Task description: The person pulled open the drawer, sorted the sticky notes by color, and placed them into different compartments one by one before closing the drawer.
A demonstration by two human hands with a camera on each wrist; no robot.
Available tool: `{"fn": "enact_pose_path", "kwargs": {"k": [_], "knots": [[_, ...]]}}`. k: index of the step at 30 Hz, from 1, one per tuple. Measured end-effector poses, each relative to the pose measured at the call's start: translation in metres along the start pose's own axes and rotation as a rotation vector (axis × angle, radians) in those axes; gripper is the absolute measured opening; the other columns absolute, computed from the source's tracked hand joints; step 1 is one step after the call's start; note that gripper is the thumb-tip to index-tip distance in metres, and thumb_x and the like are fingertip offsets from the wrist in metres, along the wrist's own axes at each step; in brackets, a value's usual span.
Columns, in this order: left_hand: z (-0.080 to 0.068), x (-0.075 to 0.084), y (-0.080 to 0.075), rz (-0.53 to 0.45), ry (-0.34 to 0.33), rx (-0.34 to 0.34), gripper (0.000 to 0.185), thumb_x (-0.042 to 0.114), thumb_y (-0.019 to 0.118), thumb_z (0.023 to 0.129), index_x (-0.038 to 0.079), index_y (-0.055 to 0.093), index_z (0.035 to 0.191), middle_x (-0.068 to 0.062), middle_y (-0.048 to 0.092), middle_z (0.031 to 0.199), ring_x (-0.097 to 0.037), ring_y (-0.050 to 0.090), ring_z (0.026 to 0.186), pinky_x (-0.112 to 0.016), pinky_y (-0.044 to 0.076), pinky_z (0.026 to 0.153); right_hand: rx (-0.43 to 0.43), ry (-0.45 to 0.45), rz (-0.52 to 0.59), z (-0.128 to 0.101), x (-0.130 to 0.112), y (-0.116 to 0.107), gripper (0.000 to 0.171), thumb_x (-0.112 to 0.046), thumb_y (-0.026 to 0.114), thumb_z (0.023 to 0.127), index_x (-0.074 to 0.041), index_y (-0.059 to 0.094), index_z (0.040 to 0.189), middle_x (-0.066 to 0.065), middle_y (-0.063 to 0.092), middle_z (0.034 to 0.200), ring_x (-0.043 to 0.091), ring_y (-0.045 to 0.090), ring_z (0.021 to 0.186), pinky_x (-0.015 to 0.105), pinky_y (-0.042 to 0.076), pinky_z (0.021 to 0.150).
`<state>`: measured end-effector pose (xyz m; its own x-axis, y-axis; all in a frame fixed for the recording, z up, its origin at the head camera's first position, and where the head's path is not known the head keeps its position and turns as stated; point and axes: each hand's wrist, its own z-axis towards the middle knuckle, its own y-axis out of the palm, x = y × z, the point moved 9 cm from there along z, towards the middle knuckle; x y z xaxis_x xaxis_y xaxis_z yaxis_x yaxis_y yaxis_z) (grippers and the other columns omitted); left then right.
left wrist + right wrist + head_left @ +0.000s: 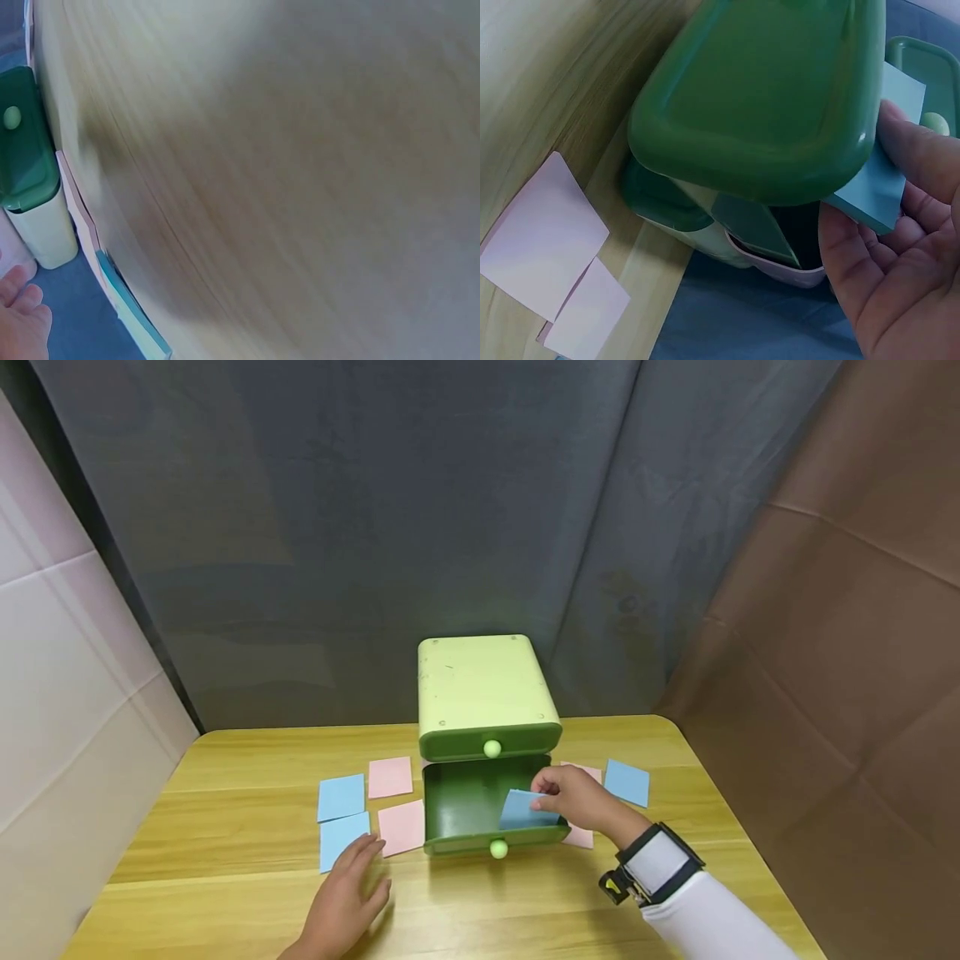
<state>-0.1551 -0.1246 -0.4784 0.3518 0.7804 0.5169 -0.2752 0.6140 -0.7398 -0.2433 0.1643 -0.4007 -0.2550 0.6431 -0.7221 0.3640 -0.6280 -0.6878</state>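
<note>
Right hand (577,797): pinching a blue note pad (519,812) between thumb and fingers. Pad sits over the pulled-out lower drawer (453,806), toward its right side, just behind the front panel. Pad is tilted; can't tell if its lower edge touches the drawer. Right wrist view shows it's a thick stack, thumb on one face, fingers round the other.

Left hand (341,893): relaxed, fingers slightly bent and apart, thumb spread off to the side. It's at the near left, fingertips right by the lower left blue pad (339,842) and the near left pink pad (402,827). Contact with either, can't tell.

Drawer unit (483,685): pale yellow-green body, dark green fronts, stands toward the back of the tabletop (247,827). Upper drawer (457,744) is closed, with a round light knob (492,748). Lower drawer is out toward the person, with a matching knob (498,849).

Left of the unit: two blue, two pink pads, pinks nearer the unit. Upper blue one (341,797) is just behind the lower; upper pink one (390,777) is behind the near pink.

Right of the unit: two pink pads, partly covered by the right hand, plus a blue pad (627,783) further out.

Right wrist wears a black strap (656,864) over a white sleeve (712,914). Grey curtain (450,510) behind.
</note>
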Motion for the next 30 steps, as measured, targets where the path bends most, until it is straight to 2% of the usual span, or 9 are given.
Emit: {"fn": "enact_pose_path", "kwargs": {"k": [5,12,21,30], "knots": [[0.0,-0.001,0.003,-0.003,-0.018,-0.023,0.049,0.008,0.078,0.075,0.0,0.062,0.121,-0.016,0.058,0.128,-0.036,0.053,0.12,-0.049,0.052,0.089,-0.027,-0.013,-0.025,0.004,-0.001,0.003,0.007,-0.008,0.068,0.089,-0.007,0.062,0.087,-0.002,0.058,0.078,0.014,0.051,0.072,0.029,0.046,0.063],[0.003,0.002,0.001,0.015,0.02,0.019,0.052,0.008,0.08,0.072,0.0,0.062,0.12,-0.016,0.059,0.125,-0.035,0.055,0.118,-0.048,0.052,0.09,-0.064,-0.034,-0.093,0.011,-0.002,0.006,0.008,-0.008,0.07,0.087,-0.006,0.062,0.087,-0.003,0.058,0.078,0.012,0.049,0.071,0.027,0.045,0.064],[0.002,0.0,0.003,0.007,-0.007,0.012,0.052,0.008,0.08,0.072,0.0,0.062,0.121,-0.016,0.059,0.127,-0.035,0.055,0.118,-0.049,0.051,0.089,-0.103,-0.034,-0.148,0.017,-0.003,0.011,0.009,-0.008,0.07,0.087,-0.008,0.062,0.086,-0.004,0.054,0.077,0.012,0.045,0.069,0.028,0.041,0.064],[0.001,-0.004,0.004,0.001,-0.037,-0.008,0.051,0.008,0.079,0.074,0.0,0.062,0.122,-0.016,0.058,0.128,-0.036,0.053,0.12,-0.049,0.051,0.09,-0.073,-0.007,-0.186,0.021,0.001,0.013,0.004,-0.006,0.068,0.088,-0.007,0.067,0.092,-0.002,0.063,0.085,0.011,0.055,0.078,0.03,0.048,0.069]]}}
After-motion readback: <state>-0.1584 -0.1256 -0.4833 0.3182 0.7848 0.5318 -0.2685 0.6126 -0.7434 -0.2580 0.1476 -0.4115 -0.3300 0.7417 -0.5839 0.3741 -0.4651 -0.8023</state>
